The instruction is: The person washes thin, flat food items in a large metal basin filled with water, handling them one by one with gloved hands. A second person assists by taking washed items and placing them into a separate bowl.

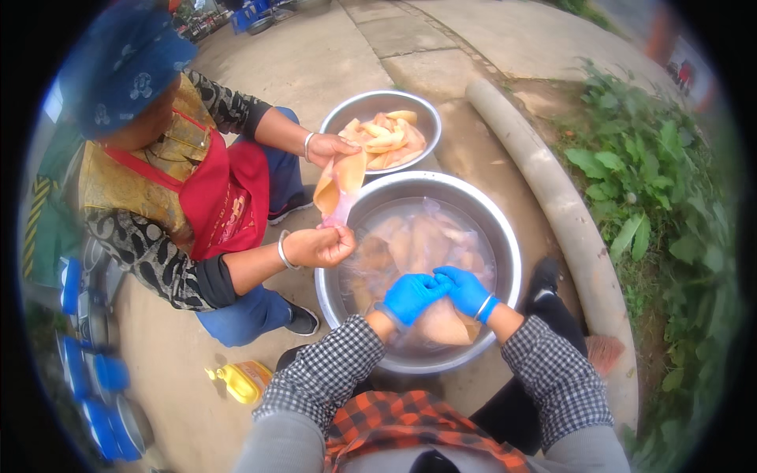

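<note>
My left hand (412, 300) and my right hand (463, 291), both in blue gloves, meet over a large metal basin (510, 236) of cloudy water. Their fingers are pinched together at the upper edge of a pale, skin-like piece of offal (445, 324), whose exact kind I cannot tell. It hangs down toward me at the near side of the basin. More pale pieces (417, 239) with thin, filmy membrane lie in the water beyond my hands. My fingertips are partly hidden by the gloves' backs.
Across the basin at left, a co-worker in a red apron (227, 195) stretches a yellowish piece (340, 183) between both hands. A smaller metal basin (436, 127) holds several yellowish pieces. A yellow bottle (243, 381) lies on the concrete. A rounded concrete kerb (544, 159) borders plants at right.
</note>
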A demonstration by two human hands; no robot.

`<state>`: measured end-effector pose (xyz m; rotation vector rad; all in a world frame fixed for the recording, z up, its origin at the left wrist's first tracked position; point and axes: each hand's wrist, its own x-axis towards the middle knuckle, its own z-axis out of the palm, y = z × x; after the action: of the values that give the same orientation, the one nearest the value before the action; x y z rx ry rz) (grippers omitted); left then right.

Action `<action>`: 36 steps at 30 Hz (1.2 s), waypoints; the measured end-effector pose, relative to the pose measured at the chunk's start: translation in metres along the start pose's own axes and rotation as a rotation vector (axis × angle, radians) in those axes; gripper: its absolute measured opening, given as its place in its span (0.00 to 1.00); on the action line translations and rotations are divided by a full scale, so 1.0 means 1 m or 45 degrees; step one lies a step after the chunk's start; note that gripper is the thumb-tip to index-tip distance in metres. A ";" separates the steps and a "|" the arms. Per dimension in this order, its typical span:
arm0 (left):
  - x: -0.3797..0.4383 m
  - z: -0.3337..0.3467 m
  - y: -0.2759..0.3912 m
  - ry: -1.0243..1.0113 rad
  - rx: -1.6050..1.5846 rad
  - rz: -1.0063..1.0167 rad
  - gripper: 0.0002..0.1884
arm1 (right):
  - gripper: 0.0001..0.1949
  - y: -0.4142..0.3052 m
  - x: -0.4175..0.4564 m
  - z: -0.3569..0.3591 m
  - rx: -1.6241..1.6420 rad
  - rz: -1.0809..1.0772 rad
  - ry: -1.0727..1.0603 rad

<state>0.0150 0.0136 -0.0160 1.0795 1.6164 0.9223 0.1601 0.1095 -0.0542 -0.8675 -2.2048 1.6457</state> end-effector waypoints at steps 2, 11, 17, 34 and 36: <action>0.008 0.010 -0.012 -0.040 -0.008 -0.014 0.22 | 0.17 0.005 -0.002 -0.003 -0.049 0.048 0.094; 0.004 0.012 -0.016 -0.031 0.421 0.103 0.15 | 0.18 -0.007 -0.010 0.000 -0.414 0.068 0.089; -0.007 0.018 0.000 0.064 0.311 0.081 0.14 | 0.20 -0.023 -0.020 -0.004 -0.466 0.084 0.070; -0.022 0.007 0.016 0.053 0.274 -0.024 0.08 | 0.20 -0.049 -0.030 0.006 -0.415 0.149 -0.086; -0.018 0.008 0.013 0.034 0.234 -0.001 0.08 | 0.20 -0.050 -0.030 0.003 -0.404 0.150 -0.084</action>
<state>0.0284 0.0013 -0.0007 1.1958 1.7497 0.8021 0.1672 0.0802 -0.0036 -1.0532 -2.5510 1.4105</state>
